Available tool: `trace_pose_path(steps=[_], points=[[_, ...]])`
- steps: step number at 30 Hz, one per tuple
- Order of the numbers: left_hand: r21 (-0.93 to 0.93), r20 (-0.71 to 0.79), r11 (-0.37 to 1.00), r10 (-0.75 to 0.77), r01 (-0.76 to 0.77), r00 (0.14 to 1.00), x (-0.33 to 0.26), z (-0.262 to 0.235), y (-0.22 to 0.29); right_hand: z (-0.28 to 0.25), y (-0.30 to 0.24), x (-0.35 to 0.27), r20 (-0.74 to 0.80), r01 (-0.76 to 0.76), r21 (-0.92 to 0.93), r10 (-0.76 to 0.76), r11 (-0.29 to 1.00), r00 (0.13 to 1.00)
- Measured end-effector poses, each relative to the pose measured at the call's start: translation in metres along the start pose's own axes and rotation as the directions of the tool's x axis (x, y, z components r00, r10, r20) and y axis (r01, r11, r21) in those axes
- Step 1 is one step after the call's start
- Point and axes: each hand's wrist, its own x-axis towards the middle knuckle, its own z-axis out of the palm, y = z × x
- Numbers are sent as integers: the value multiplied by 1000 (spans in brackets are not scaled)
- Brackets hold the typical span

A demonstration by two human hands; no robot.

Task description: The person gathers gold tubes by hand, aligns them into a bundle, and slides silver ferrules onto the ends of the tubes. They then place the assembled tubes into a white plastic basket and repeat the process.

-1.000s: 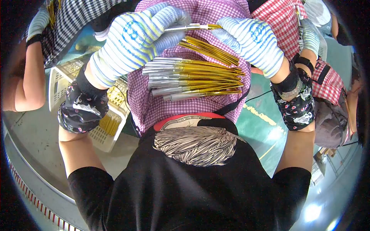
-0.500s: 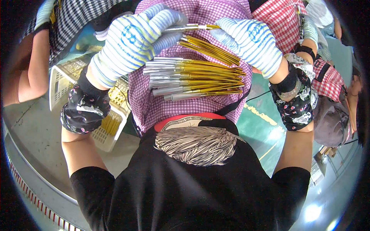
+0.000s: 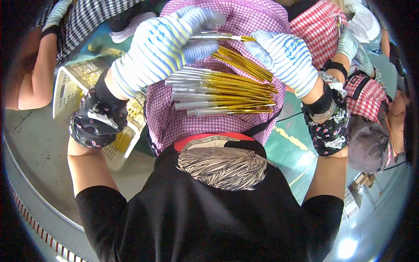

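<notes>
Both my hands wear striped knit gloves. My left hand (image 3: 161,43) pinches the silver end of a single thin pen-like stick (image 3: 218,36) with a gold body. My right hand (image 3: 288,61) holds the gold end of that stick and grips a fan of several more gold sticks (image 3: 240,64). Below them, several silver-and-gold sticks (image 3: 222,94) lie side by side on the pink checked apron (image 3: 209,122) over my lap.
A white plastic basket (image 3: 87,100) with gold sticks inside stands at the left on a grey table (image 3: 30,153). A person's bare arm (image 3: 35,78) reaches in at the far left. Another person in a red checked apron (image 3: 371,87) sits at the right.
My left hand has shifted slightly right and up along the single stick. The arm of the person at the left has moved a little. The sticks on my lap have not moved.
</notes>
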Motion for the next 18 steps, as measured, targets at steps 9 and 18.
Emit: trace_pose_path(steps=[9, 18], points=[[-87, 152, 990, -100, 114, 983, -27, 1, -20, -8, -8, 12, 128, 27, 13, -28, 1000, 991], [-230, 13, 959, -166, 165, 986, -36, 16, -8, -4, -8, 8, 77, 64, 41, -67, 997, 995]])
